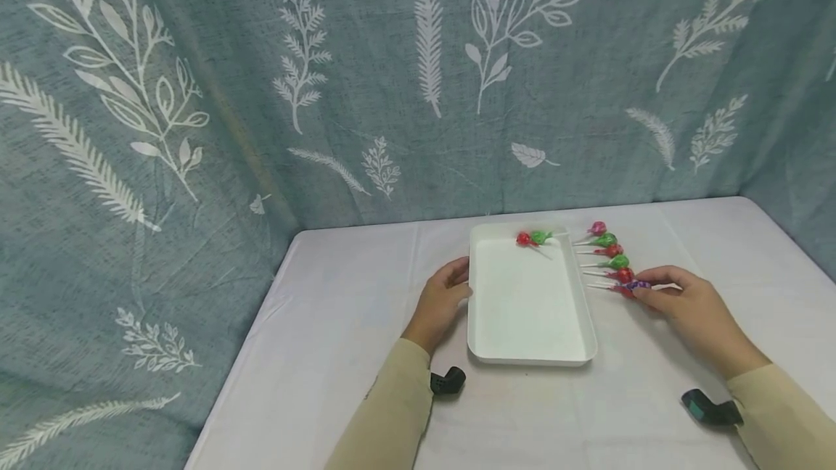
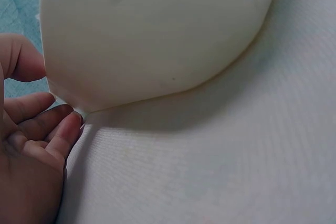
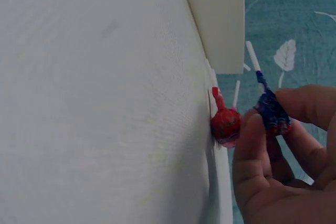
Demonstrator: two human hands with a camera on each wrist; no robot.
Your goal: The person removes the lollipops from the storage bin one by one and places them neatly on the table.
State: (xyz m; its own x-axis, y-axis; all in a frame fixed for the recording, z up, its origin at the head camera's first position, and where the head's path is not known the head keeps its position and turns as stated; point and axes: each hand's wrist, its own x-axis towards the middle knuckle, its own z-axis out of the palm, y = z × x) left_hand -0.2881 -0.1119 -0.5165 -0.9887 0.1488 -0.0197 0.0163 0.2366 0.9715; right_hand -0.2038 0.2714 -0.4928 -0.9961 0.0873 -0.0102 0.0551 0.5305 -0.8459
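Observation:
A white tray (image 1: 486, 325) lies mid-table with a red lollipop (image 1: 522, 238) and a green lollipop (image 1: 539, 237) at its far end. My left hand (image 1: 460, 281) rests against the tray's left wall (image 2: 157, 40). Its loosely curled fingertips (image 2: 68, 124) touch the wall without wrapping it. A row of several wrapped lollipops (image 1: 612, 250) lies right of the tray. My right hand (image 1: 646, 287) pinches a purple-blue lollipop (image 3: 270, 111) at the near end of that row, between thumb and fingers. A red lollipop (image 3: 226, 124) lies just beside it on the cloth.
A white cloth (image 1: 339, 354) covers the table, and its right edge (image 1: 793, 252) is close to the lollipop row. A grey-blue curtain with a leaf print (image 1: 392, 78) hangs behind. A black wrist camera sits under each sleeve (image 1: 447, 381) (image 1: 708, 408).

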